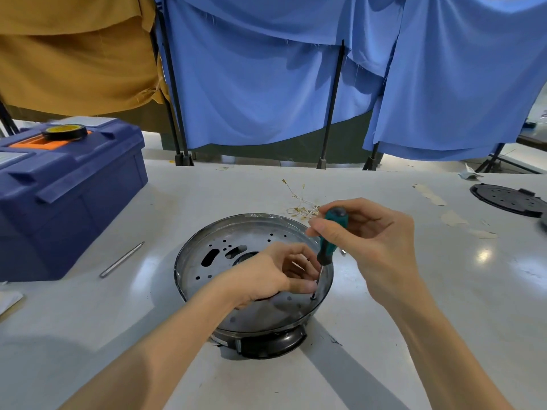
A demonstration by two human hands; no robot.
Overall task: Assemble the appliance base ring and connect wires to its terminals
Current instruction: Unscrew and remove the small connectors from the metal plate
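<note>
A round metal appliance base (pixel 207 270) with several holes in its floor sits on a black ring (pixel 275 343) at the table's middle. My right hand (pixel 364 235) grips the green and black handle of a screwdriver (pixel 328 241), which stands almost upright with its tip on a screw (pixel 313 298) near the base's right wall. My left hand (pixel 275 273) reaches into the base, its curled fingers pinching the screwdriver shaft just above the screw. A loose bunch of thin pale wires with brass terminals (pixel 300 202) lies behind the base.
A blue toolbox (pixel 68 196) stands at the left with a roll of black tape (pixel 64 132) on its lid. A metal rod (pixel 121 259) lies beside it. A black perforated disc (pixel 509 199) rests at the far right. Blue and tan cloths hang behind.
</note>
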